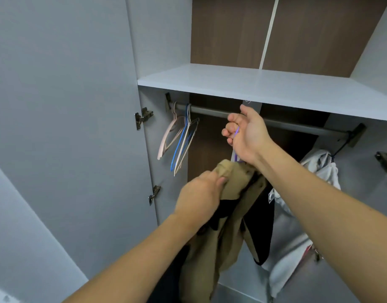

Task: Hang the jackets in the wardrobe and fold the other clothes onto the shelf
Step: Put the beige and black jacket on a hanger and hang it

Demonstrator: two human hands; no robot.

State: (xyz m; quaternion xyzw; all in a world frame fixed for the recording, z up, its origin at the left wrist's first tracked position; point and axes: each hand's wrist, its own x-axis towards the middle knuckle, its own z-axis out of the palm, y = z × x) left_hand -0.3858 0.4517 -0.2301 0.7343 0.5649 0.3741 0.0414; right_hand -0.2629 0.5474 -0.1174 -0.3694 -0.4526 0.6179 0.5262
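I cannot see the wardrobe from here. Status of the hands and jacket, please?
Right hand grips purple hanger below rod. Left hand holds tan jacket. Not yet hung. Rod free there.

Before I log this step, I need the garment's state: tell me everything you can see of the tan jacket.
The tan jacket looks like soft woven cloth with a black lining showing inside. It hangs limp and crumpled below the rail, on a purple hanger whose neck the right hand grips. The left hand pinches its collar area. Its lower part falls out of view; a white garment hangs just right of it.
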